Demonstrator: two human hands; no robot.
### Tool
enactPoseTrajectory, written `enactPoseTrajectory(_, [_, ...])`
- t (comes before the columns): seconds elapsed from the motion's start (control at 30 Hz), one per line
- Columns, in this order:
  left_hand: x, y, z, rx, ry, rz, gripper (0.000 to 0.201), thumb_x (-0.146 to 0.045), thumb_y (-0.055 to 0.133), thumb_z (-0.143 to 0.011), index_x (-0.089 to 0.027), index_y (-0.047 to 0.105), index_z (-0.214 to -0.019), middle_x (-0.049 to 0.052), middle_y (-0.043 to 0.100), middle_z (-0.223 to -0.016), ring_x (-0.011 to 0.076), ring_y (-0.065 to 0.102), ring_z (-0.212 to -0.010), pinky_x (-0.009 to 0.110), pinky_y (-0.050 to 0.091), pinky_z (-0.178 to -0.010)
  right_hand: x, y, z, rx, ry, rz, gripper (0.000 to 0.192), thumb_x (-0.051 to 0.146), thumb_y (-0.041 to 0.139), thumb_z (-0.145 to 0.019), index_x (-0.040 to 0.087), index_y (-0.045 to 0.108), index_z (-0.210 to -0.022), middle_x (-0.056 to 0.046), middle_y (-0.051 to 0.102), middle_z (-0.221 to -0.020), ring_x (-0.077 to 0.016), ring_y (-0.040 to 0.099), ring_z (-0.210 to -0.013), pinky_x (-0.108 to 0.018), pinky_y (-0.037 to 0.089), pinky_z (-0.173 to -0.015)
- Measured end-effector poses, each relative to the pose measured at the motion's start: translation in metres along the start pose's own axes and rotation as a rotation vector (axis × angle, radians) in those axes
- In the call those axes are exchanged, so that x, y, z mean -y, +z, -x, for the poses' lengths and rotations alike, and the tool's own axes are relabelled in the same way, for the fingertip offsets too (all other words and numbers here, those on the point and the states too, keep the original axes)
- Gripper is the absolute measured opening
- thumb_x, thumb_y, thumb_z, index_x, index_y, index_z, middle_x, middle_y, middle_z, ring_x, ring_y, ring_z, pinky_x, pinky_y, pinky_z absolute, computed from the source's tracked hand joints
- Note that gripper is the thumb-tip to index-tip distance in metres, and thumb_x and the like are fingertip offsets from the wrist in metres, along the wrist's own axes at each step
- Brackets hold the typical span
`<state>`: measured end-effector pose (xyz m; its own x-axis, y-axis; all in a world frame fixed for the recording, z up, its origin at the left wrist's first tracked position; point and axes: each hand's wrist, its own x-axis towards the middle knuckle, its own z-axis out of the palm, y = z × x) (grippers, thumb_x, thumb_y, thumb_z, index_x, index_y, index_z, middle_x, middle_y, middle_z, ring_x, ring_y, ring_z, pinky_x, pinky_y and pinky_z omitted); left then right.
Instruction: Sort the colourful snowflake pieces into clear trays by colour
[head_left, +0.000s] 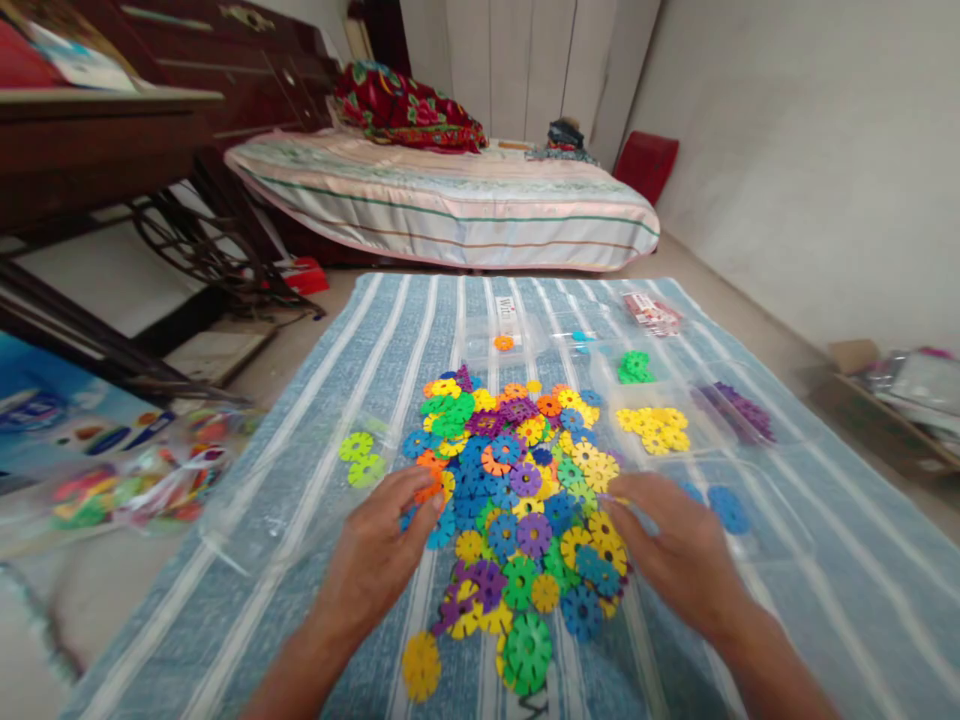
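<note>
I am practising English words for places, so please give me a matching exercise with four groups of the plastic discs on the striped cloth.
Things:
1. yellow sorted discs
2. purple sorted discs
3. lime green pair
4. mixed pile

Places:
A. far right
B. between both hands
C. left of the pile
D. just right of the pile

Pairs: 1-D, 2-A, 3-C, 4-B

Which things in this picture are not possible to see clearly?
Head view only:
- Left hand fingertips: on the disc pile; any grip is hidden.
- Right hand: blurred, fingers unclear.
- Clear bags: outlines faint.
- Label: too small to read.
- Bag of toys: blurred.
</note>
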<state>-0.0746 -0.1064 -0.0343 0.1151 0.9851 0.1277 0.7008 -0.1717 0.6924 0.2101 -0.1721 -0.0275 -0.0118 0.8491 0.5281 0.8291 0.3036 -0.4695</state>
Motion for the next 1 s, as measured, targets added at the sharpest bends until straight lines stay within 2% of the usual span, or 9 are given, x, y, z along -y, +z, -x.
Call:
enactPoseTrajectory(0.13, [0.009,0.007,0.007,-0.056,0.05,-0.043,0.025,-0.04,0.052,-0.079,-0.021,0.065,-0.091,0.008,0.066,-0.112,0.0232,0.059,-0.108,0.035,0.041,-0.101,0.032,0.037,0.021,0.095,-0.026,-0.087,0.013,0.023,0.056,-0.085,0.024,0.067,-0.092,-0.007,0.069,-0.099,-0.0212,0.063,-0.095,-0.04,0.052,-0.086])
enactPoseTrajectory(0.23, [0.013,0.011,0.012,-0.08,0.067,-0.054,0.023,-0.038,0.051,-0.081,-0.021,0.064,-0.09,0.009,0.065,-0.113,0.0225,0.059,-0.109,0.036,0.042,-0.101,0.05,0.053,0.032,0.157,-0.067,-0.067,0.016,0.021,0.059,-0.082,0.023,0.066,-0.096,-0.009,0.064,-0.112,-0.0246,0.055,-0.111,-0.045,0.048,-0.095])
enactPoseTrajectory(0.43, [0.023,0.019,0.019,-0.127,0.089,-0.057,0.019,-0.034,0.05,-0.083,-0.021,0.063,-0.089,0.007,0.064,-0.113,0.0196,0.059,-0.107,0.033,0.044,-0.099,0.074,0.074,0.036,0.274,-0.157,0.035,0.02,0.021,0.069,-0.073,0.016,0.066,-0.093,-0.017,0.055,-0.126,-0.0349,0.04,-0.126,-0.055,0.04,-0.098])
enactPoseTrajectory(0.57, [0.034,0.025,0.019,-0.194,0.172,-0.07,0.02,-0.033,0.049,-0.084,-0.02,0.063,-0.088,0.007,0.064,-0.11,0.0194,0.061,-0.105,0.034,0.047,-0.096,0.077,0.082,0.036,0.238,-0.195,0.016,0.009,0.021,0.07,-0.073,0.017,0.064,-0.079,-0.015,0.058,-0.121,-0.034,0.041,-0.125,-0.054,0.041,-0.098])
enactPoseTrajectory(0.63, [0.039,0.027,0.019,-0.227,0.199,-0.08,0.02,-0.033,0.049,-0.084,-0.02,0.063,-0.088,0.007,0.064,-0.109,0.0196,0.062,-0.102,0.034,0.048,-0.094,0.075,0.079,0.036,0.215,-0.195,-0.008,0.008,0.021,0.069,-0.075,0.017,0.063,-0.079,-0.013,0.058,-0.121,-0.0319,0.043,-0.124,-0.052,0.041,-0.099])
enactPoseTrajectory(0.73, [0.044,0.029,0.018,-0.248,0.23,-0.102,0.021,-0.034,0.048,-0.085,-0.019,0.064,-0.087,0.007,0.064,-0.108,0.0191,0.063,-0.1,0.033,0.05,-0.092,0.06,0.065,0.032,0.144,-0.188,-0.024,0.01,0.021,0.065,-0.078,0.019,0.063,-0.088,-0.011,0.059,-0.119,-0.0278,0.046,-0.122,-0.047,0.044,-0.098])
enactPoseTrajectory(0.8, [0.045,0.03,0.017,-0.256,0.24,-0.115,0.021,-0.034,0.048,-0.085,-0.02,0.064,-0.088,0.007,0.064,-0.109,0.0188,0.063,-0.1,0.031,0.05,-0.092,0.038,0.048,0.024,0.044,-0.178,0.012,0.012,0.024,0.063,-0.081,0.02,0.063,-0.092,-0.011,0.06,-0.117,-0.0263,0.049,-0.119,-0.046,0.045,-0.097])
enactPoseTrajectory(0.9, [0.046,0.031,0.017,-0.26,0.235,-0.132,0.022,-0.035,0.048,-0.085,-0.02,0.064,-0.088,0.007,0.064,-0.11,0.019,0.063,-0.101,0.031,0.05,-0.092,-0.013,0.014,0.007,-0.143,-0.119,0.163,0.013,0.031,0.06,-0.083,0.021,0.064,-0.091,-0.01,0.062,-0.111,-0.0253,0.055,-0.111,-0.046,0.047,-0.094])
enactPoseTrajectory(1.0, [0.046,0.032,0.016,-0.256,0.228,-0.141,0.023,-0.035,0.047,-0.085,-0.02,0.064,-0.086,0.008,0.063,-0.11,0.0193,0.063,-0.099,0.032,0.05,-0.092,-0.073,-0.028,-0.014,-0.288,-0.033,0.419,0.024,0.04,0.057,-0.084,0.018,0.065,-0.082,-0.012,0.065,-0.098,-0.0254,0.06,-0.099,-0.044,0.048,-0.089])
